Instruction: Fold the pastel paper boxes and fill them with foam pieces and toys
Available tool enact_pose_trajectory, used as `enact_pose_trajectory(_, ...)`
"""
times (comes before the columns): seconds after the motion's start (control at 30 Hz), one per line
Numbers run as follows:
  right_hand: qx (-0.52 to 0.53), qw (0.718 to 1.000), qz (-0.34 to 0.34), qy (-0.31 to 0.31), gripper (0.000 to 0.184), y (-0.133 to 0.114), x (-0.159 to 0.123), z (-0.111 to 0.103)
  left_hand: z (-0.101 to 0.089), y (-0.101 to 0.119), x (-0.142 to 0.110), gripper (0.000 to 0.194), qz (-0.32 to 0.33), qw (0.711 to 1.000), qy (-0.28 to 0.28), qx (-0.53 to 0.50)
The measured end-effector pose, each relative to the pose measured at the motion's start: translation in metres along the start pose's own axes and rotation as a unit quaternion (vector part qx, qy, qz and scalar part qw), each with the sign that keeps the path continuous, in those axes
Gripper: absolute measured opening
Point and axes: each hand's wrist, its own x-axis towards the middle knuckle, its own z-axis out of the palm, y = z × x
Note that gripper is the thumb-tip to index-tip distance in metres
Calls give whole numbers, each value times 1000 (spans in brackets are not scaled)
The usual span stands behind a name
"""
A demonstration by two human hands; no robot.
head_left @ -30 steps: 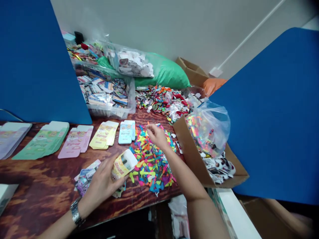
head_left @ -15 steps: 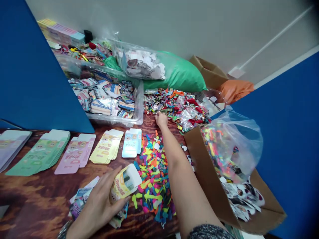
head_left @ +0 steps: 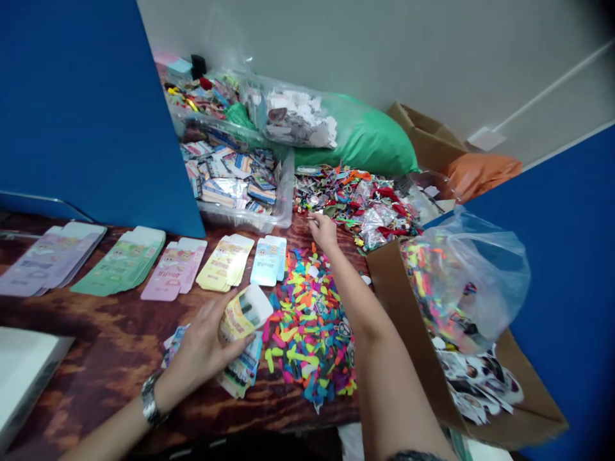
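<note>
My left hand [head_left: 204, 342] grips a small yellow-and-white folded carton [head_left: 245, 314] above the wooden table, just left of a loose pile of multicoloured cut pieces [head_left: 312, 333]. Printed cards [head_left: 243, 368] lie partly under that hand. My right hand [head_left: 324, 232] reaches across the far end of the pile, fingertips drawn together beside a heap of mixed small trinkets and wrappers [head_left: 355, 205]. Whether those fingers pinch anything is too small to tell.
Flat stacks of lilac [head_left: 50, 259], green [head_left: 120, 262], pink [head_left: 175, 269], yellow [head_left: 225, 262] and blue [head_left: 266, 261] cartons line the table. Behind stand a clear bin of packets [head_left: 240, 211] and a green sack [head_left: 369, 141]. On the right, an open cardboard box [head_left: 398, 301] holds a plastic bag and stickers.
My right hand has moved from over the coloured pile to its far end, near the trinket heap. My left hand still holds the carton. The view has swung, shifting the table.
</note>
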Motion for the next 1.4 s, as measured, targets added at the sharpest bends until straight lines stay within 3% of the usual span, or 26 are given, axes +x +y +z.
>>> enact_pose_trajectory(0.1, 134, 982, -131, -8, 33, -32, -60, -15, -1, -2, 2, 71, -26, 999, 2, -26)
enact_pose_trajectory(0.2, 265, 923, -275, -39, 25, -70, -124, -28, -1, 0, 3, 71, -48, 998, 4, -36)
enact_pose_trajectory(0.33, 226, 911, -336, -78, 30, -108, -179, -35, -2, 6, -3, 72, -52, 998, 12, -37)
enact_pose_trajectory(0.5, 183, 897, -394, -84, 36, -115, -203, -45, -4, 8, -16, 70, -37, 998, 15, -53)
enact_pose_trajectory(0.63, 222, 906, -360, -10, 25, -107, -214, -51, -5, 6, -23, 84, -16, 996, 33, -79)
enact_pose_trajectory(0.77, 265, 908, -324, 3, 19, -109, -228, -39, -8, 5, -25, 70, 47, 996, 34, -73)
enact_pose_trajectory(0.87, 260, 913, -313, 20, 26, -119, -240, -28, -10, 4, -30, 58, 96, 993, 40, -62)
enact_pose_trajectory(1.0, 277, 914, -292, 52, 42, -129, -255, -21, -9, 1, -40, 59, 110, 992, 51, -46)
enact_pose_trajectory(1.17, 354, 898, -259, 13, 20, -135, -263, -21, -10, 2, -48, 73, 69, 993, 82, -47)
enact_pose_trajectory(1.3, 412, 890, -189, -41, 20, -139, -263, -20, -16, 8, -50, 81, 53, 997, 48, -42)
enact_pose_trajectory(1.4, 378, 906, -189, -17, 18, -143, -264, -19, -21, 13, -51, 82, 57, 997, 32, -32)
